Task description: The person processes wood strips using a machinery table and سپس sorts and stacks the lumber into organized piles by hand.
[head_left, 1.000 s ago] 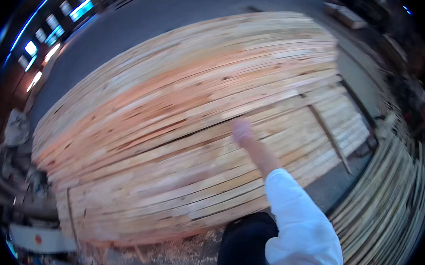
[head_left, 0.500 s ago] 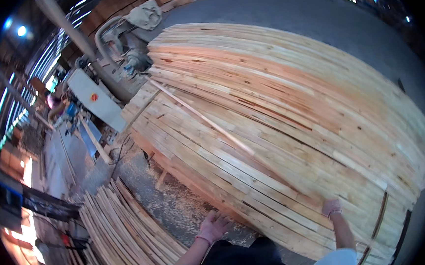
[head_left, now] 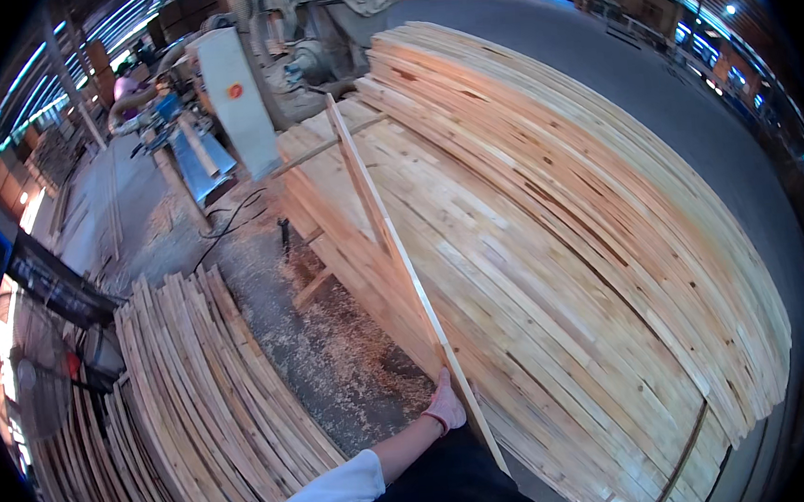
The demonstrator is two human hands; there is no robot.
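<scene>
A long, narrow wooden strip [head_left: 406, 262] stands on edge, slanting from my body towards the far end of the stacked boards. My left hand [head_left: 444, 405] is closed on its near part, the palm against its left side. At that spot the strip hides some of the fingers. Under and beside the strip lies a broad stack of pale wooden boards [head_left: 555, 301], some with knots and dark streaks. My right hand does not show.
Several loose strips [head_left: 216, 385] lie in a pile on the left. Sawdust [head_left: 344, 353] covers the floor between the piles. Beyond stand a pale machine cabinet [head_left: 232, 90] and a dusty motor [head_left: 308, 64]. Farther left, a person [head_left: 126, 88] is at a machine.
My left hand has moved from beside the stack onto the strip. The strip has swung leftward and is tipped on edge. My right hand has left the view, and the view has turned.
</scene>
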